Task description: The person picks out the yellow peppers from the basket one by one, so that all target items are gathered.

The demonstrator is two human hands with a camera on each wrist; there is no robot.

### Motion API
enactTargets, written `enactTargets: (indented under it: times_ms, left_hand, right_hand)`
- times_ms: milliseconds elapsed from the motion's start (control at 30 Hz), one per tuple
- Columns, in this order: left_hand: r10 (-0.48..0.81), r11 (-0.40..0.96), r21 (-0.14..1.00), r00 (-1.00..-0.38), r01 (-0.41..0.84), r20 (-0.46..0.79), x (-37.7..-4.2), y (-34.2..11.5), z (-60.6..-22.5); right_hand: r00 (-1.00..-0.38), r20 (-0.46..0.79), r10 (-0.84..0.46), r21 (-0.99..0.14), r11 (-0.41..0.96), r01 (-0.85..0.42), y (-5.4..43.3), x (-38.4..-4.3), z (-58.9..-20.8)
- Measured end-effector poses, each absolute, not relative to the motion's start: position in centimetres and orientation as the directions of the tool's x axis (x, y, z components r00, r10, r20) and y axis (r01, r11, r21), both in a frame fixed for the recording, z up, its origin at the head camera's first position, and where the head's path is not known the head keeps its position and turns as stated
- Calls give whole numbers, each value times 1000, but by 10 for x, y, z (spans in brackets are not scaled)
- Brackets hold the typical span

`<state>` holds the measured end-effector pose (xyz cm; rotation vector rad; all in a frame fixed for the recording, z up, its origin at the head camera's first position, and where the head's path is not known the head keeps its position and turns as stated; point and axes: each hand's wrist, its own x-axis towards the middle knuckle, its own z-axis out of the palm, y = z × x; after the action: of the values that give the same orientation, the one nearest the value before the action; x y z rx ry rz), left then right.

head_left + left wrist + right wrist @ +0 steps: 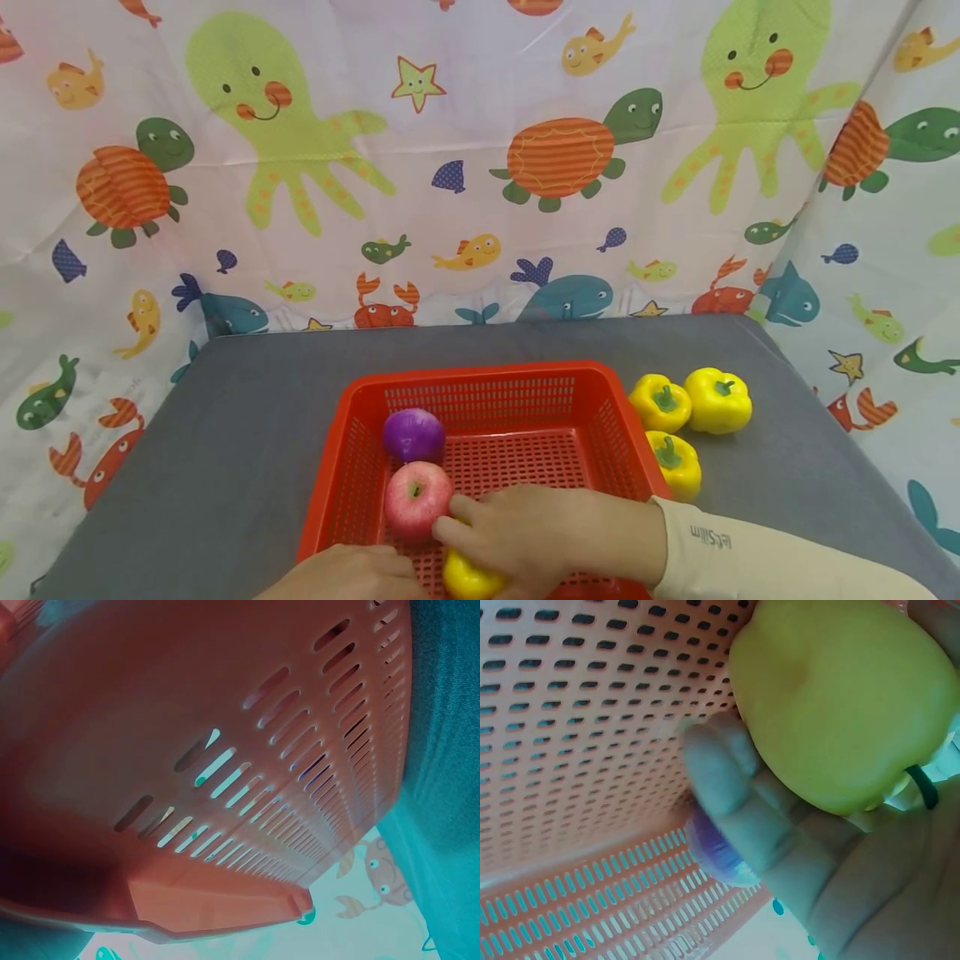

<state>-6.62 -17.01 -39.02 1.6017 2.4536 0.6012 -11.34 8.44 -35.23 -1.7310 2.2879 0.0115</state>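
Note:
A red plastic basket (480, 372) with slotted walls stands on the grey table. My right hand (517, 533) reaches inside it and grips a smooth yellow fruit (847, 697) with a short dark stem, fingers curled round its side. Just left of those fingers lies a pink-red apple (417, 502), and behind that a round purple vegetable (414, 435). At the basket's near left corner, my left hand (352, 573) holds the rim, partly cut off by the frame's lower edge. The left wrist view is filled by the basket's outer wall (225, 690).
Three yellow bell peppers stand close together outside the basket's right wall: one at the back (717, 402), one beside it (660, 402) and one nearer (675, 467). A curtain (465, 100) printed with sea animals hangs behind the grey table (210, 467) and along its sides.

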Motion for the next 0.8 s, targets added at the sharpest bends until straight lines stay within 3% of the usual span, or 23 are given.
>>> enactTargets:
  times_ms: [233,533,800]
  left_hand:
    - [896,374,421,-439,826,67,-66,-169,-391]
    - [891,373,416,-445,829,89,-64,-167,-392]
    - [884,396,455,-465,797,46,-62,-166,-390]
  right_hand:
    - [-190,-234,-953,-210,241,-948,84,-117,-349]
    - [-158,-207,-966,-47,171,-984,90,-113,-341]
    - [-233,-239,-943,-216,285,-934,99,-116,-334]
